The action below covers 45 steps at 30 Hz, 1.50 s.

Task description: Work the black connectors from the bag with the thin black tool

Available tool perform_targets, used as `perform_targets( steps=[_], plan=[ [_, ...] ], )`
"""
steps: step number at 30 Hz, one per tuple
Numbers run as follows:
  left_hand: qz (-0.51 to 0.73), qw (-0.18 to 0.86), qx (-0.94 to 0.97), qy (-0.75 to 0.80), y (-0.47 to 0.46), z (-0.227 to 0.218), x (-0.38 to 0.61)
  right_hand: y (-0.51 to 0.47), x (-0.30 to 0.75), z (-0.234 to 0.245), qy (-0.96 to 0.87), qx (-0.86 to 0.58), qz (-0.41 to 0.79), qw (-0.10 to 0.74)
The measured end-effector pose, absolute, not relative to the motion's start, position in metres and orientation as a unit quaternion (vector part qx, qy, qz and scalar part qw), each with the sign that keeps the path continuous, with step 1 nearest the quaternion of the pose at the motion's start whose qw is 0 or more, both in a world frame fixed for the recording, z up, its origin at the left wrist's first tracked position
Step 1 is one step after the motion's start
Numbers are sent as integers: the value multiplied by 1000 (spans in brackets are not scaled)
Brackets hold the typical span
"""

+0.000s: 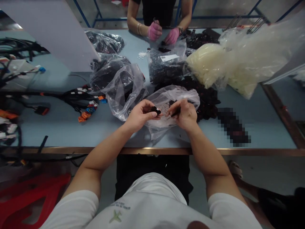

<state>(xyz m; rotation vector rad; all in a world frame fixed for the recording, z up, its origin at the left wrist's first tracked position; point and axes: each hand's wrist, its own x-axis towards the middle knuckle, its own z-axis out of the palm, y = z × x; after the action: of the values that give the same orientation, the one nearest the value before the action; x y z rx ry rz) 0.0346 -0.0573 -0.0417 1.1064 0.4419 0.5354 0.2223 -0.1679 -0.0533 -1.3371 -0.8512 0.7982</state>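
My left hand (140, 115) pinches a small black plastic part (156, 110) between thumb and fingers, just above the near side of the blue table (59, 127). Close beside it, my right hand (184, 114) is closed around another small dark piece (175, 112) that I cannot name. Both hands hover over a clear plastic bag (166, 95) that holds tiny pale pieces, with a heap of black parts (207, 98) lying just behind and to its right.
Clear bags of black parts (119, 82) lie left of centre, and bags of cream parts (214, 63) at the right. A wire harness with coloured connectors (88, 108) spreads at the left. Across the table a person's pink-gloved hands (163, 33) work. A red stool (30, 197) stands lower left.
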Motion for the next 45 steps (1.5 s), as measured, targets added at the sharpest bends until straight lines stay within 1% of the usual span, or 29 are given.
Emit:
perform_targets(
  steps=[3, 5, 11, 18, 24, 29, 37, 42, 45],
  plan=[
    [248, 790, 520, 208, -57, -41, 34, -168, 220, -57, -366, -535, 349, 677],
    [242, 785, 529, 211, -56, -41, 34, -167, 218, -60, -370, -528, 341, 684],
    [243, 780, 538, 207, -57, -43, 34, -168, 215, -60, -376, -552, 348, 657],
    [244, 784, 531, 207, -57, -44, 34, -168, 215, -59, -371, -551, 342, 665],
    [238, 781, 535, 217, -59, -43, 34, -168, 213, -52, -367, -568, 336, 656],
    [236, 772, 546, 226, -60, -45, 34, -170, 212, -41, -400, -600, 306, 622],
    [240, 767, 553, 221, -60, -46, 34, -177, 210, -34, -473, -595, 267, 592],
    [250, 768, 551, 210, -61, -42, 35, -176, 211, -34, -434, -579, 254, 642],
    [240, 775, 548, 204, -61, -43, 35, -175, 210, -32, -425, -580, 249, 648]
  ],
)
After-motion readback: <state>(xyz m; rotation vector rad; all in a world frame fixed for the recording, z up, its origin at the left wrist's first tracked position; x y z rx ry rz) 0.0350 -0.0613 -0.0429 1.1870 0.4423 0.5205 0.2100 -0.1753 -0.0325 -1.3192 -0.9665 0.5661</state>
